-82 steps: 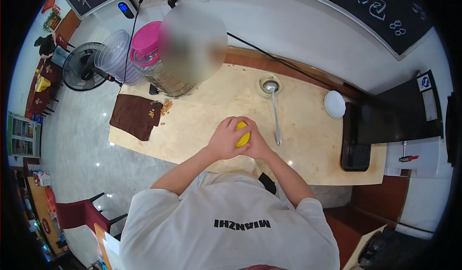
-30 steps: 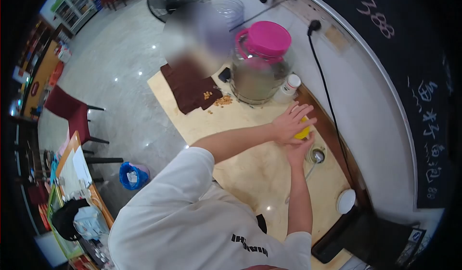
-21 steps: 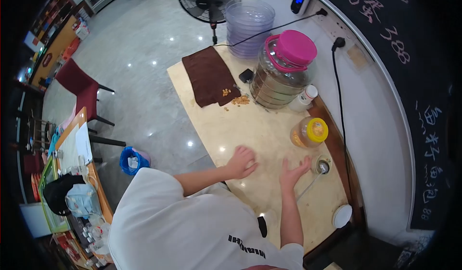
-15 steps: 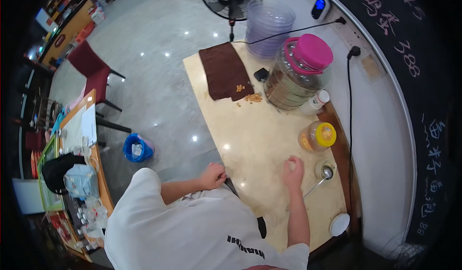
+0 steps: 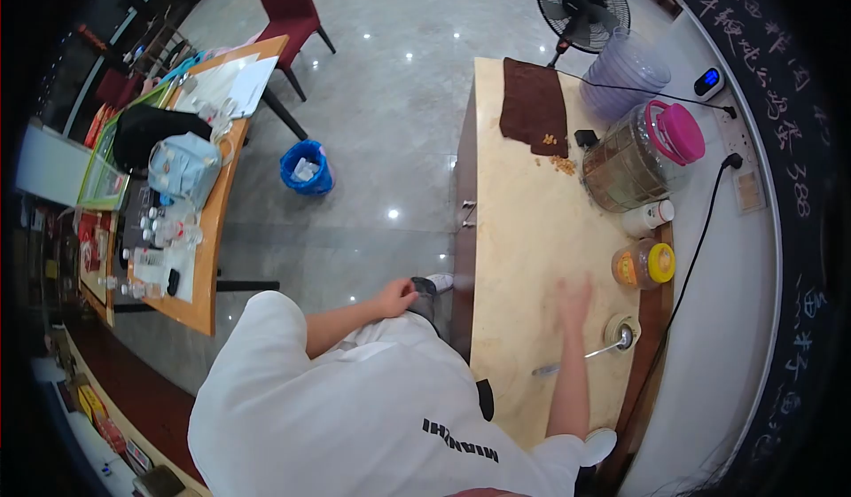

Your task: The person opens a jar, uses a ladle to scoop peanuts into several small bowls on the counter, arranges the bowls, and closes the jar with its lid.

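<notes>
My left hand [image 5: 398, 297] is at my lap, left of the wooden tabletop [image 5: 519, 258], with its fingers curled in; what they hold, if anything, is hidden. Over the tabletop my right hand [image 5: 575, 295] is smeared by motion, so its fingers cannot be made out. Nearest to it is a plastic jar with a yellow lid [image 5: 661, 263]. A metal ladle [image 5: 603, 349] rests with its bowl end in a small round container [image 5: 612, 321], its handle lying towards my right forearm. A round white lid [image 5: 600, 446] lies near my right sleeve.
Farther back are a brown cloth [image 5: 532, 102] with small yellowish pieces [image 5: 562, 165], a big pink-lidded jar [image 5: 620, 164], a white bottle [image 5: 651, 218], stacked clear tubs [image 5: 625, 76] and a fan [image 5: 582, 9]. A black cord [image 5: 696, 249] hangs by the wall. A blue-lined bin [image 5: 306, 169] stands left.
My view has swung left, so the table and its things appear farther right. My right hand, its fingers curled before, is now blurred by movement. My left hand stays by my lap.
</notes>
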